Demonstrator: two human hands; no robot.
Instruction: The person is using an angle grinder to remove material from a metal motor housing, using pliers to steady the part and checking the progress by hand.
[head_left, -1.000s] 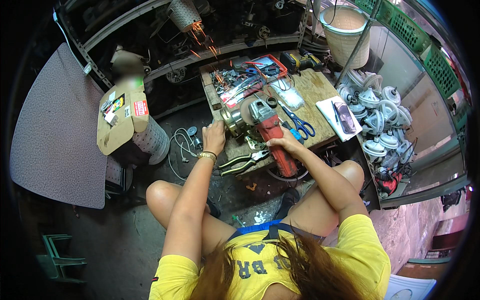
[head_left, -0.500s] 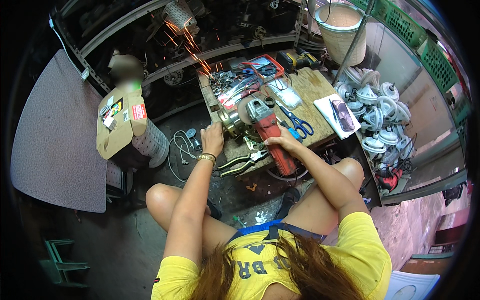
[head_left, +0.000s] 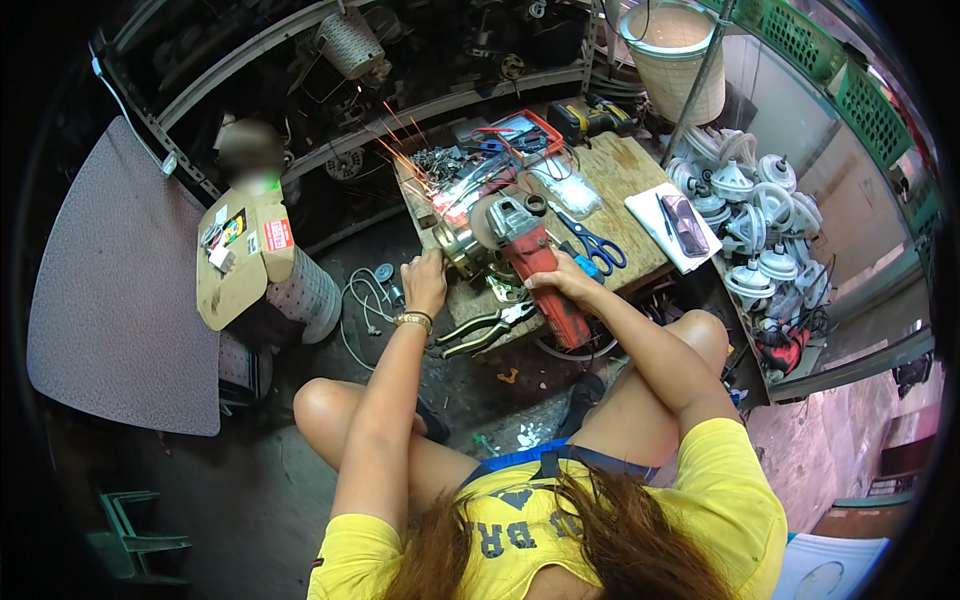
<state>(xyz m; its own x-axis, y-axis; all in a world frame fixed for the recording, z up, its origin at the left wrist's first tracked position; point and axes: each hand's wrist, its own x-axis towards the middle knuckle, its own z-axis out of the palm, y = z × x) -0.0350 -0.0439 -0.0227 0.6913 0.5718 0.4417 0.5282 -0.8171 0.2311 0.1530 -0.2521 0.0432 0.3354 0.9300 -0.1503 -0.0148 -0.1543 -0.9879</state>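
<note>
My right hand (head_left: 562,284) is wrapped round the red body of an angle grinder (head_left: 549,299), whose disc (head_left: 487,222) meets a brass-coloured round metal part (head_left: 458,247) on the wooden worktable (head_left: 630,165). Orange sparks stream from the contact toward the far left. My left hand (head_left: 425,280) has its fingers curled against the near left side of that metal part, steadying it; its fingertips are partly hidden. Pliers with black-and-yellow handles (head_left: 480,330) lie at the table's near edge. Blue-handled scissors (head_left: 598,250) rest just right of the grinder.
A notebook with a phone (head_left: 685,226) lies at the table's right. Behind are small metal pieces (head_left: 435,165), an orange tray (head_left: 540,130) and a yellow-black power tool (head_left: 590,118). White plastic parts (head_left: 755,215) pile up rightward. An opened cardboard box (head_left: 235,250) sits on a perforated drum leftward.
The spark stream has become thinner and shorter. Both hands, the grinder and the metal part stay nearly where they were; the view has shifted slightly.
</note>
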